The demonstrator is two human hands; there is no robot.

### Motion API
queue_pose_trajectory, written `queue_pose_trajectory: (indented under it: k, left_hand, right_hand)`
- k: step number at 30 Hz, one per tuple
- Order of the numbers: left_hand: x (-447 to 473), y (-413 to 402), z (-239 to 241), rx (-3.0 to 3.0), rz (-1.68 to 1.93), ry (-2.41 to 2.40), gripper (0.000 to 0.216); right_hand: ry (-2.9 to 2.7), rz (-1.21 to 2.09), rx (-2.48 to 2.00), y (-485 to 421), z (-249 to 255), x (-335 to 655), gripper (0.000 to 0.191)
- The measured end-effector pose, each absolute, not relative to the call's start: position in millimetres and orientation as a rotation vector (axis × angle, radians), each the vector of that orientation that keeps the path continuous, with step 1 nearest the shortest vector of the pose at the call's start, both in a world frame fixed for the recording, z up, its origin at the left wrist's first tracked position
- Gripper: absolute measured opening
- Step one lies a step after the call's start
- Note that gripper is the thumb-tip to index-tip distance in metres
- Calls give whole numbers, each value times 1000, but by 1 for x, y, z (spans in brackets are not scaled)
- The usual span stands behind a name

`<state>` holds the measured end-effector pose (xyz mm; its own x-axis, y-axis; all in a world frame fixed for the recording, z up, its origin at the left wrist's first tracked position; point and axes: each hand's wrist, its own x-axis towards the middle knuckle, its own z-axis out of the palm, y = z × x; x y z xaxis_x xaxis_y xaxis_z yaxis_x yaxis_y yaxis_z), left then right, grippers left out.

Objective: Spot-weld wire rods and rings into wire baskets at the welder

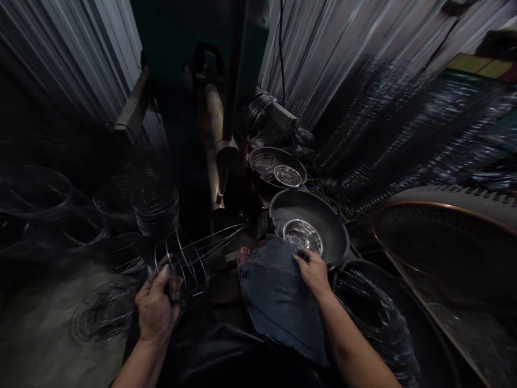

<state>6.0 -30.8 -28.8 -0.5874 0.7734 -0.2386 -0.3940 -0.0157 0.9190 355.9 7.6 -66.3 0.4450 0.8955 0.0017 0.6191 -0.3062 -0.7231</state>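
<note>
My left hand (pixel 155 302) is closed round a wire frame (pixel 183 264) with curved hoops and long thin wires pointing right. Over the near edge of a shiny metal bowl (pixel 319 242) is my right hand (pixel 315 272), its fingers curled together. Small thin pieces lie in that bowl, too blurred to name. What the right fingers hold, if anything, is hidden. The bowl stands in a wide dark pan (pixel 335 223). Below the right hand, a blue denim cloth (pixel 278 296) covers my leg.
Behind is a second pan (pixel 262 151) with another metal bowl (pixel 287 177). A metal post and tube (pixel 215 113) rise ahead. Wire coils (pixel 371 307) lie at right, below a large round fan guard (pixel 444 207). More wire rings (pixel 105 312) are on the left floor.
</note>
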Motion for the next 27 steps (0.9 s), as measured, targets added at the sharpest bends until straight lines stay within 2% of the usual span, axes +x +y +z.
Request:
queue_pose_trajectory:
  k: [3,6,10,14,18,23,27]
  left_hand:
    - [7,-28,-27,429,1731,1452,23]
    - [10,-23,-27,453,1721,1477,26]
    - [17,-19,-26,478,1721,1444,30]
    - [20,-18,-22,430,1748,1396,33]
    - [16,-16,-18,407,1800,1444,29]
    - [10,-10,-11,485,1852,1473,29]
    - [11,-4,-13,507,1860,1458,15]
  right_hand:
    - [-1186,593,-2087,0,-61,360,29]
    - [-940,973,-1879,5,-44,341,21]
    - [-719,1496,-1381,27,-16,276,22]
    - [-625,1775,-1124,45,1,213,22]
    - [-548,1861,-1009,47,8,187,25]
    - [-442,1729,-1077,43,11,180,21]
    - [-366,1700,-1068,49,13,172,21]
